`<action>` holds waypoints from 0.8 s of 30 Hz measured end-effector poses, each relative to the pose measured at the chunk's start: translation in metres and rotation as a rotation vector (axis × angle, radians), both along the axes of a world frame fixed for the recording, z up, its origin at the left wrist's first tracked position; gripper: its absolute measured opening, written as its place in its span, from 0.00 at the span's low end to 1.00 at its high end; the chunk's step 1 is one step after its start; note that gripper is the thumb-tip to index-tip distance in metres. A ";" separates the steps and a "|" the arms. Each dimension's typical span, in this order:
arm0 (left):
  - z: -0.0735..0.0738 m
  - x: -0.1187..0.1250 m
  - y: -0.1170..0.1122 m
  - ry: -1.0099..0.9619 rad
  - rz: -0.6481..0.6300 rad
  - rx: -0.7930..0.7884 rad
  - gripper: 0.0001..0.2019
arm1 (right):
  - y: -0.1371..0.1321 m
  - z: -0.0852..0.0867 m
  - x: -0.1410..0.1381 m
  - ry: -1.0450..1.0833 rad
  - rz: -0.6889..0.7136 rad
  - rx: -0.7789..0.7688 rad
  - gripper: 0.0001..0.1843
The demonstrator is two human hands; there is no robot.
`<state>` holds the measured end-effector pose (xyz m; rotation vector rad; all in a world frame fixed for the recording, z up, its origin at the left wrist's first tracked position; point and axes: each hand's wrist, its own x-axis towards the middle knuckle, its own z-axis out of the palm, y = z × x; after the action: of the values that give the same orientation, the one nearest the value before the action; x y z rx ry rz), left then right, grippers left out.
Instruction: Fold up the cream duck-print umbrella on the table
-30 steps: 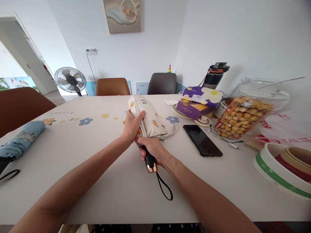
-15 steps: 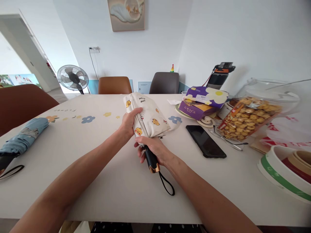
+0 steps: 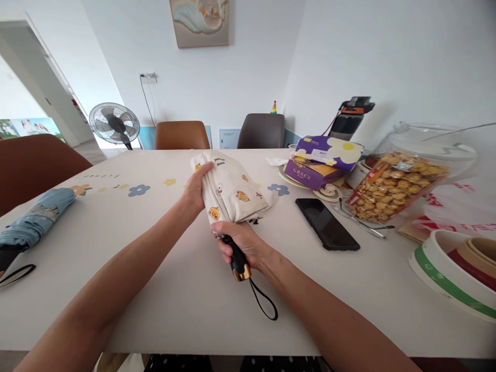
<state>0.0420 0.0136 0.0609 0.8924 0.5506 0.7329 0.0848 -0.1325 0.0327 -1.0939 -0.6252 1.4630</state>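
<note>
A folded cream umbrella (image 3: 232, 188) printed with small yellow ducks is held just above the white table (image 3: 163, 268). My left hand (image 3: 196, 188) is wrapped round the left side of its gathered canopy, near the far end. My right hand (image 3: 242, 243) grips the black handle (image 3: 237, 261), whose gold cap points toward me. A black wrist loop (image 3: 263, 302) trails from the handle onto the table.
A folded blue umbrella (image 3: 34, 222) lies at the table's left edge. A black phone (image 3: 326, 223) lies right of my hands. Further right are a purple box (image 3: 321, 161), a clear snack jar (image 3: 406, 175), tape rolls (image 3: 453, 263). Chairs and a fan (image 3: 114, 124) stand behind.
My left hand has slid further up the canopy toward its far end, and the umbrella has swung slightly to the left. My right hand stays on the handle.
</note>
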 end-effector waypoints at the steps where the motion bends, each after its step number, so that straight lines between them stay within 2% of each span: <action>1: 0.001 -0.002 0.005 0.006 0.036 0.009 0.20 | 0.000 -0.001 -0.001 0.001 0.027 -0.013 0.10; 7: 0.012 -0.013 0.027 0.042 0.209 0.142 0.17 | -0.004 0.000 -0.005 0.027 0.156 -0.004 0.10; 10: 0.014 -0.016 0.036 0.037 0.317 0.184 0.12 | -0.003 0.000 -0.004 0.029 0.098 0.005 0.09; 13: 0.012 -0.015 0.038 0.072 0.364 0.158 0.10 | 0.001 -0.003 0.001 0.034 -0.045 0.029 0.11; 15: 0.010 -0.011 0.030 0.120 0.277 0.096 0.15 | 0.004 -0.005 0.007 0.041 -0.152 0.038 0.11; 17: 0.007 -0.006 0.016 0.164 0.085 0.045 0.18 | 0.006 -0.006 0.012 0.012 -0.227 0.016 0.11; 19: 0.004 0.001 0.000 0.194 -0.096 0.044 0.18 | 0.007 -0.006 0.013 -0.072 -0.249 -0.036 0.11; 21: 0.000 0.006 -0.011 0.194 -0.157 0.064 0.17 | 0.006 -0.005 0.010 -0.178 -0.243 -0.095 0.10; 24: -0.010 0.010 -0.017 0.185 -0.140 0.050 0.19 | 0.005 -0.005 0.004 -0.273 -0.211 -0.143 0.08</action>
<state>0.0521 -0.0035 0.0506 1.0414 0.6290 0.5423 0.0888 -0.1271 0.0277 -1.4420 -0.5806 1.2001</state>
